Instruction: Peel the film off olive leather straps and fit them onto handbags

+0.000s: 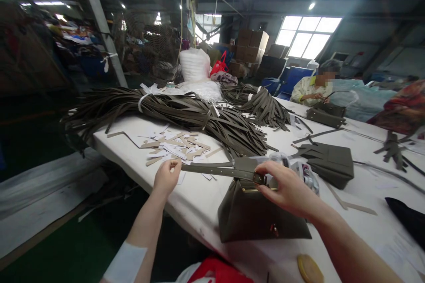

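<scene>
A dark olive handbag [252, 216] stands on the white table in front of me, with a small metal clasp low on its front. Above it a matching strap [215, 170] with a row of holes is stretched sideways between my hands. My left hand [168, 177] pinches the strap's left end. At the other end my right hand [282, 185] grips the strap by its buckle [259, 178], just over the bag's top edge. Part of the bag's top is hidden behind my right hand and forearm.
Big bundles of olive straps [159, 108] lie across the table [116, 141], near a pile of paper and beige scraps [182, 146]. Another olive bag [332, 163] sits to the right. A yellow round object [309, 269] is at the near edge. A person [315, 86] works across the table.
</scene>
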Demonstrator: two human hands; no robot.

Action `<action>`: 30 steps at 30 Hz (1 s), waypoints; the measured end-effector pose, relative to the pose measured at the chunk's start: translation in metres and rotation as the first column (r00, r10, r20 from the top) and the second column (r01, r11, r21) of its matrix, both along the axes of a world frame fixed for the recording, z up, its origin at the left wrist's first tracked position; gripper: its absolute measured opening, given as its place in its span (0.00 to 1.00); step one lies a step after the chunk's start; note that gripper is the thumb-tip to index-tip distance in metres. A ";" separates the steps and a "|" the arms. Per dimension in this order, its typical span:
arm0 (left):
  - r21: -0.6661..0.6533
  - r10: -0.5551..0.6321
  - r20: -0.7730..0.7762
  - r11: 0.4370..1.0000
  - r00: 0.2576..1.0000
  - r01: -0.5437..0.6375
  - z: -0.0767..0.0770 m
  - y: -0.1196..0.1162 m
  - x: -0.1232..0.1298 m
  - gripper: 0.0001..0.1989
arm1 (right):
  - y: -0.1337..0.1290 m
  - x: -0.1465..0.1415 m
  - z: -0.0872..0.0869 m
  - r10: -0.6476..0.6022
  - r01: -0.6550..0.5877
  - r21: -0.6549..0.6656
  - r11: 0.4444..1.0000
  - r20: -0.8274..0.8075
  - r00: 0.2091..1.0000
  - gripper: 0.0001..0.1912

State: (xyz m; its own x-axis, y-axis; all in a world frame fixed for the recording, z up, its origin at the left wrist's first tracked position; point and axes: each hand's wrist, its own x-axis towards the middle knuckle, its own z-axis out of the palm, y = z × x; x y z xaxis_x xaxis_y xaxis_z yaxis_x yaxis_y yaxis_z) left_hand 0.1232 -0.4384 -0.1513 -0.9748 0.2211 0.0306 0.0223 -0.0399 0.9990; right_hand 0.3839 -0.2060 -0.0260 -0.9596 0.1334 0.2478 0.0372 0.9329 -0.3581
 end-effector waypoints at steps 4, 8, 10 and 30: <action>-0.030 -0.058 -0.265 0.998 0.963 0.052 0.014 0.021 0.026 0.14 | -0.002 -0.003 0.000 0.030 -0.030 -0.011 0.999 0.060 0.998 0.13; -0.045 -0.373 -0.453 0.917 0.810 0.397 0.046 0.048 0.064 0.15 | -0.006 -0.005 0.002 0.055 -0.051 -0.051 0.997 0.082 0.995 0.16; -0.100 -0.518 -0.526 0.825 0.675 0.556 0.060 0.062 0.080 0.16 | -0.009 -0.004 0.003 0.074 -0.068 -0.072 0.995 0.084 0.994 0.17; -0.092 -0.863 -0.348 0.420 0.365 0.903 0.065 0.108 0.124 0.16 | -0.021 0.020 0.016 -0.075 0.080 -0.169 0.982 0.039 0.996 0.11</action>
State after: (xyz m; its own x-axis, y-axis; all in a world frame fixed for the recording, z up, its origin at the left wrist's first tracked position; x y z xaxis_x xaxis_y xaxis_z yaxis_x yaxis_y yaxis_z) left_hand 0.2474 -0.3308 -0.0860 -0.1496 0.9256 0.3476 0.1978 -0.3164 0.9278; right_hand 0.4042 -0.2272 -0.0104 -0.9518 0.2453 0.1840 0.1213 0.8523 -0.5087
